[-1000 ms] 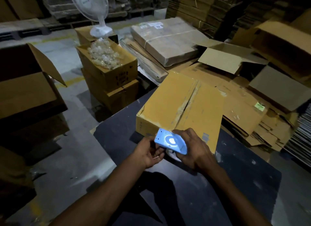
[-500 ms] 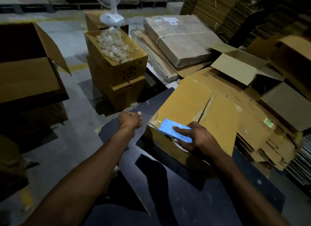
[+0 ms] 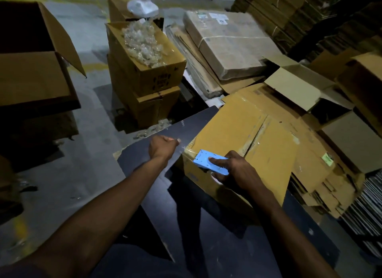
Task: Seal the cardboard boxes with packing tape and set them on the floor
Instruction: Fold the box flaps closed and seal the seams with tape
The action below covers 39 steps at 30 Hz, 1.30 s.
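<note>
Dim warehouse: grey concrete floor [image 3: 86, 104], dark table [image 3: 206, 246], flattened cardboard stacks [image 3: 289, 19] behind.

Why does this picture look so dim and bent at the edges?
Head view: the light is weak, so the dark table swallows detail and the arms throw hard shadows on it; the blue tape dispenser is the brightest spot; a faint sheen shows stretched tape by the left hand; the wide lens bows the stacked cardboard at the edges.
</note>
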Each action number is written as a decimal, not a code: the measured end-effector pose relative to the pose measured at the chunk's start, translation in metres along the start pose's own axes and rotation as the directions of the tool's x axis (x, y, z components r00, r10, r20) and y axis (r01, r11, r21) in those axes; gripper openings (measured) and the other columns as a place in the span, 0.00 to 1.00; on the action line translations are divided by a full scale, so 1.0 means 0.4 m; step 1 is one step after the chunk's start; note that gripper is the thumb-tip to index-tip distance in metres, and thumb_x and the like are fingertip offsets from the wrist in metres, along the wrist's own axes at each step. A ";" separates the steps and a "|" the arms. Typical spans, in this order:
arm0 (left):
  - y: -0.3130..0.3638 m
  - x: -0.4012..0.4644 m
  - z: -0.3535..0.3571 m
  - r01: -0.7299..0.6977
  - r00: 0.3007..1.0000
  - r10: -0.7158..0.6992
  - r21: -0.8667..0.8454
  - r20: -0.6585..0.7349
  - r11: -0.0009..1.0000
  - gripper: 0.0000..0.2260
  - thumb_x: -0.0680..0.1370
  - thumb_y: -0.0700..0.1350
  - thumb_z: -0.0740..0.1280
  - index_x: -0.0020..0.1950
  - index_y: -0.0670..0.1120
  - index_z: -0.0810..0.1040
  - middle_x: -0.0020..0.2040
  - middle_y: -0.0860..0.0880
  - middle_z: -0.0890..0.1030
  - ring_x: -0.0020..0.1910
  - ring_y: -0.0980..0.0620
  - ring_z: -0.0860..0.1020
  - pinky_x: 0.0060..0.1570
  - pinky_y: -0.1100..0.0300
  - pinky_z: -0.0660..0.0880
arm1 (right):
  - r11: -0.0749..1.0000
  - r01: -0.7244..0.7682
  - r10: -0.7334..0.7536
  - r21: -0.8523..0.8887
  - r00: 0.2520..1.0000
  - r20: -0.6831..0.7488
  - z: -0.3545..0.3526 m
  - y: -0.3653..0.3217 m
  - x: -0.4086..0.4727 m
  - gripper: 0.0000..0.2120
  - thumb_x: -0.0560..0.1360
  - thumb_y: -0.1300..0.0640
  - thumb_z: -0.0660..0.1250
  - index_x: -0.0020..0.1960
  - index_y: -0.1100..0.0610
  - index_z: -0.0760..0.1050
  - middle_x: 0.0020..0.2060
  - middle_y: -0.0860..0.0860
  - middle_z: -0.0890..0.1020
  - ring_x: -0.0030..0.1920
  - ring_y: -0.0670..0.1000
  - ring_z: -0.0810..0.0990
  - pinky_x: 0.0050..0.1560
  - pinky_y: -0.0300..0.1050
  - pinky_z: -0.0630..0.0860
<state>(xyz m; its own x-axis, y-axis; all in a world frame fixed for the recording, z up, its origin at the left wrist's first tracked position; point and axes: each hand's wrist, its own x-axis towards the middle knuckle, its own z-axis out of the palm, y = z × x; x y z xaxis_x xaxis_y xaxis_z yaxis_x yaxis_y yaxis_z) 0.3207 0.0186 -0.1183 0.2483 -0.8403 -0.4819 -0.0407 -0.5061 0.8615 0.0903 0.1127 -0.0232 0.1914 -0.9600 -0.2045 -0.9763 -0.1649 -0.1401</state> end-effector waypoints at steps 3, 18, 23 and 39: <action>-0.006 0.009 0.009 -0.037 0.999 0.038 0.048 -0.020 0.998 0.13 0.75 0.47 0.78 0.35 0.46 0.78 0.36 0.45 0.83 0.43 0.41 0.84 0.52 0.45 0.83 | 0.999 -0.014 0.014 0.046 1.000 0.002 -0.005 0.000 0.002 0.24 0.75 0.45 0.75 0.69 0.37 0.76 0.50 0.48 0.73 0.47 0.54 0.79 0.43 0.52 0.79; -0.053 0.056 0.018 0.269 0.933 -0.256 -0.018 0.251 0.963 0.13 0.74 0.46 0.80 0.48 0.43 0.78 0.42 0.47 0.81 0.44 0.50 0.78 0.40 0.51 0.82 | 0.997 -0.012 0.024 -0.082 0.989 0.147 -0.045 -0.063 0.053 0.23 0.77 0.46 0.71 0.71 0.40 0.75 0.50 0.49 0.71 0.48 0.54 0.78 0.44 0.52 0.77; -0.040 0.108 -0.015 0.375 0.785 -0.415 0.181 0.460 0.909 0.09 0.77 0.50 0.77 0.52 0.47 0.87 0.38 0.52 0.84 0.34 0.57 0.76 0.34 0.63 0.76 | 0.994 -0.017 0.036 -0.108 0.984 0.176 -0.060 -0.062 0.060 0.20 0.80 0.40 0.65 0.71 0.39 0.75 0.48 0.48 0.69 0.46 0.54 0.78 0.41 0.50 0.75; -0.112 0.160 -0.013 -0.129 0.981 0.036 0.495 0.193 0.859 0.09 0.79 0.52 0.73 0.47 0.48 0.82 0.45 0.46 0.85 0.46 0.46 0.84 0.47 0.51 0.81 | 0.981 -0.100 0.141 -0.168 0.959 0.248 -0.094 -0.084 0.091 0.21 0.81 0.35 0.60 0.68 0.44 0.76 0.56 0.52 0.77 0.57 0.58 0.80 0.46 0.47 0.68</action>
<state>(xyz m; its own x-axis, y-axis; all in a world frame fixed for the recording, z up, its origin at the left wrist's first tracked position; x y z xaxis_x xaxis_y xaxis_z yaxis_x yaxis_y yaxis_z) 0.3434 -0.0117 -0.1868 0.0554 -0.8799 -0.4720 -0.5462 -0.4224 0.7233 0.1265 0.0748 0.0105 0.0712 -0.8872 -0.4559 -0.9936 -0.1035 0.0463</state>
